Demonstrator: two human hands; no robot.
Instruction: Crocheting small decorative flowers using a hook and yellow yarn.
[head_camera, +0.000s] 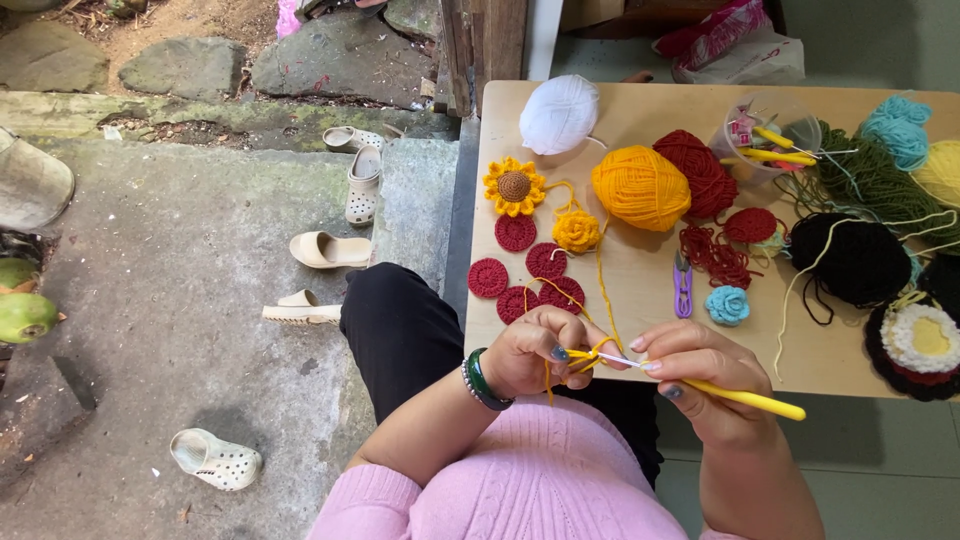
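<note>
My left hand (540, 352) pinches a small yellow crochet piece (583, 360), with yellow yarn looped over its fingers. My right hand (700, 372) grips a yellow-handled crochet hook (750, 400) whose metal tip pokes into that piece. The strand runs up to a yellow yarn ball (640, 187) on the wooden table (640, 290). Both hands hover at the table's near edge, above my lap.
The table carries a white yarn ball (558, 114), a dark red ball (700, 170), a crocheted sunflower (514, 186), several red crocheted discs (516, 233), a yellow crocheted rose (577, 231), purple snips (682, 288), a blue rose (727, 305) and black yarn (850, 260). Sandals (328, 250) lie on the concrete at the left.
</note>
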